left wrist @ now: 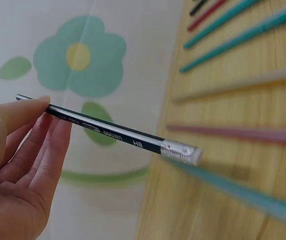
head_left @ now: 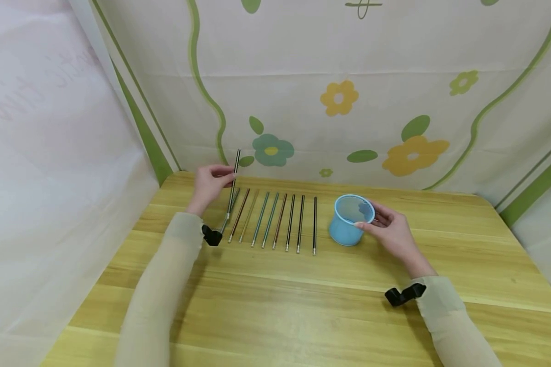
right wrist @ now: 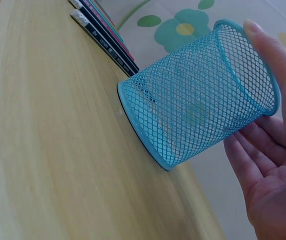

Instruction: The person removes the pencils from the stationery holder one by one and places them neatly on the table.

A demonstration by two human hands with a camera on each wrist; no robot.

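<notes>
My left hand (head_left: 209, 184) pinches a black-and-white striped pencil (left wrist: 107, 129) between thumb and fingers, above the left end of a row of pencils. Its ferrule and eraser end (left wrist: 182, 151) point down toward the table, and "HB" is printed near that end. Just under it lies a teal pencil (left wrist: 233, 187). My right hand (head_left: 393, 234) holds a light blue mesh pen holder (head_left: 346, 232) at its right side, with the thumb at the rim and the fingers behind. The holder stands upright at the right of the row, and no pencil shows inside.
Several pencils lie side by side on the wooden table (head_left: 275, 316), eraser ends toward me, among them a yellow pencil (head_left: 249, 216) and a black pencil (head_left: 315, 224) nearest the holder. A flower-printed curtain (head_left: 303, 132) hangs along the table's back edge.
</notes>
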